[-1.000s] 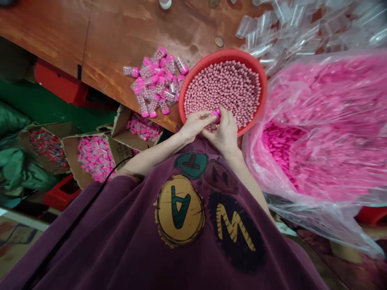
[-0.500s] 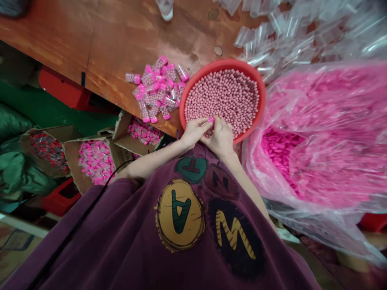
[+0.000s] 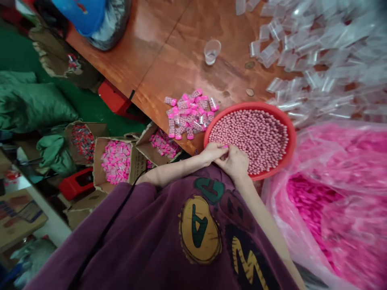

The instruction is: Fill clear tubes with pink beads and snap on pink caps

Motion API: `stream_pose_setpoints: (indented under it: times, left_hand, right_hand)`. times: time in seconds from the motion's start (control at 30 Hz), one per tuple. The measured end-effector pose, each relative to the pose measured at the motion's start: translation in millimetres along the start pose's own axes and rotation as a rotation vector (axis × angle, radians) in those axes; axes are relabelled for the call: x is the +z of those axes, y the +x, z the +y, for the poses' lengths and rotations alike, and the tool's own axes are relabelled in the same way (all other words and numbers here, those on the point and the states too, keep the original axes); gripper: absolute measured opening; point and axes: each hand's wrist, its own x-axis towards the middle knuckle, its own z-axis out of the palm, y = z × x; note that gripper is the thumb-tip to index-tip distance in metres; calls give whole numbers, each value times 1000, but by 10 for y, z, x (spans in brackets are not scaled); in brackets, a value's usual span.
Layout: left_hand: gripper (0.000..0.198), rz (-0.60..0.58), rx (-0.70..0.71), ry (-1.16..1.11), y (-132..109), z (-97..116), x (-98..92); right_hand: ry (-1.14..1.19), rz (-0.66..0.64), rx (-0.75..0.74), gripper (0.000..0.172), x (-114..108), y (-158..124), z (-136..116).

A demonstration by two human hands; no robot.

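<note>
A: Where's the pink cap (image 3: 225,146) now?

B: Pinched at the fingertips of the left hand (image 3: 212,153), over the near side of the red bowl (image 3: 291,135). Less of it shows than a second ago; fingers cover most of it, and whatever sits under it.

A: And the right hand (image 3: 238,163)?

B: Curled just beside it, fingers meeting the left's. I can't tell whether it grips anything.

A: Anything else different?

B: Mainly the view, which has swung to the person's left, so the clear cup (image 3: 211,58) on the table (image 3: 169,60) shows whole. The pile of bottles (image 3: 190,114) left of the bowl looks unchanged.

A: Meaning?

B: I'd judge the same piece is still in hand, none added to the pile. Beads (image 3: 254,133) fill the bowl; loose tubes (image 3: 302,44) lie beyond, and the plastic bag (image 3: 279,215) is to its right.
</note>
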Motion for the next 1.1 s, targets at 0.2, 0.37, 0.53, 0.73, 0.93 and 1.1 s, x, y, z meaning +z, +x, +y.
stream_pose_setpoints:
  times: [0.2, 0.37, 0.53, 0.73, 0.93, 1.1]
  left_hand:
    - [9, 67, 363, 227, 203, 110, -264]
    - [28, 415, 755, 715, 456, 519, -702]
    - [68, 436, 665, 1295, 796, 1005, -1004]
    - [84, 370, 418, 1560, 926, 1006, -1251]
    - [74, 401, 343, 1602, 550, 561, -1851]
    - [70, 417, 244, 1596, 195, 246, -2321]
  right_hand:
    - [287, 127, -67, 89, 144, 119, -69]
    - [375, 70, -68, 72, 173, 114, -20]
    - [352, 19, -78, 48, 214, 71, 15]
    - [331, -32, -129, 44, 235, 116, 0]
    - [386, 19, -70, 46, 250, 112, 158]
    - [405, 22, -31, 48, 315, 82, 198]
